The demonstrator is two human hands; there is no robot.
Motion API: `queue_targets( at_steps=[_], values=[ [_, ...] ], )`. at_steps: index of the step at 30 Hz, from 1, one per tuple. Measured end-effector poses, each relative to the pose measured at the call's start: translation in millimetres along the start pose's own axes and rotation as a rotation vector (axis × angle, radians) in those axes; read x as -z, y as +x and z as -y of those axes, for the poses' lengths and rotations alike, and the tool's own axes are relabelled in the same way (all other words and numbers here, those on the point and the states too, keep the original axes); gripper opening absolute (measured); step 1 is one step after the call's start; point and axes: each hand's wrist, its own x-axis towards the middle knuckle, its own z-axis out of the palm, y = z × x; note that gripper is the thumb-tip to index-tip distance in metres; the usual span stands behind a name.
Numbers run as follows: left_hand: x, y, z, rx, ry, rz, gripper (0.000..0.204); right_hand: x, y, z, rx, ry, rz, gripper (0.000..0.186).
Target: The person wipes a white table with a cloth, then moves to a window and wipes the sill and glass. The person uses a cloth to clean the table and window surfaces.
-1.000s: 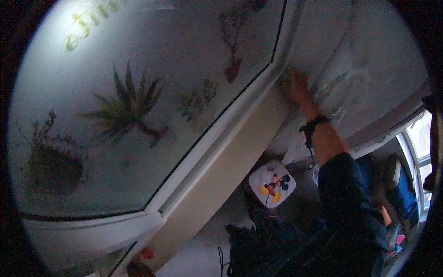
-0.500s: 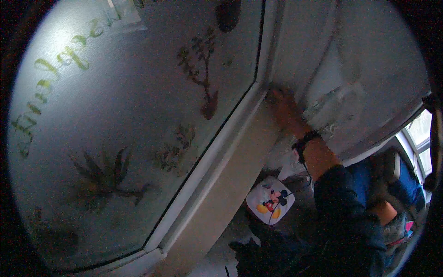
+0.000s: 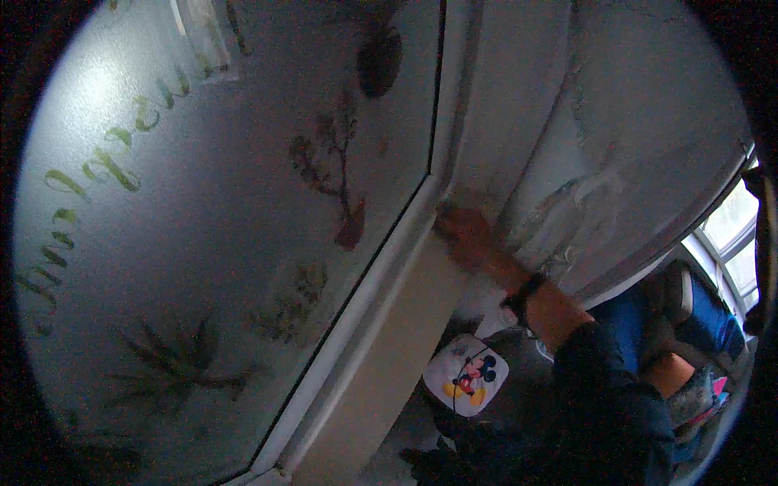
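My right hand [image 3: 468, 236] reaches in from the lower right, with a dark band [image 3: 525, 298] round its wrist and a dark sleeve on the arm. Its blurred fingers bend down against the pale window sill [image 3: 397, 324], beside the corner of the white window frame [image 3: 356, 300]. Whether they grip anything is hidden by the dimness and blur. Next to the frame stands a frosted window pane [image 3: 243, 243] with plant pictures and green lettering on it. My left hand is out of view.
Gauzy white curtain [image 3: 616, 178] hangs right of the hand. Below the sill is a white rounded-square item with a cartoon mouse [image 3: 466, 375]. Dark blue cloth [image 3: 620, 328], a patch of bare skin [image 3: 668, 374] and a bright window [image 3: 729, 227] show at right.
The view has shifted, so the window and sill now sit lower and further left. My right hand stays at the sill corner, moved slightly along the sill toward me.
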Motion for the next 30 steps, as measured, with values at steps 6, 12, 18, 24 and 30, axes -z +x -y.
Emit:
queue_targets(
  at_steps=[6,12,18,24,30],
  values=[
    [9.6,-5.4,-2.5,0.053,-0.02,0.183,0.03,22.3,-11.7,47.5,-0.086,-0.091,0.196,0.042],
    [-12.0,-12.2,3.5,0.055,-0.054,0.055,0.028,-6.5,-22.0,71.8,-0.189,-0.022,-0.198,0.042],
    [-27.7,-21.7,12.4,0.067,-0.124,-0.027,0.027,16.9,-92.5,177.0,-0.021,0.106,-0.11,0.043],
    [-81.3,-29.0,37.5,0.037,-0.189,-0.123,0.029,15.2,-140.3,313.4,0.144,0.262,0.146,0.052],
    [-138.5,-19.0,48.6,-0.018,-0.268,-0.23,0.031,26.4,-185.7,444.0,0.465,0.534,0.255,0.048]
  ],
)
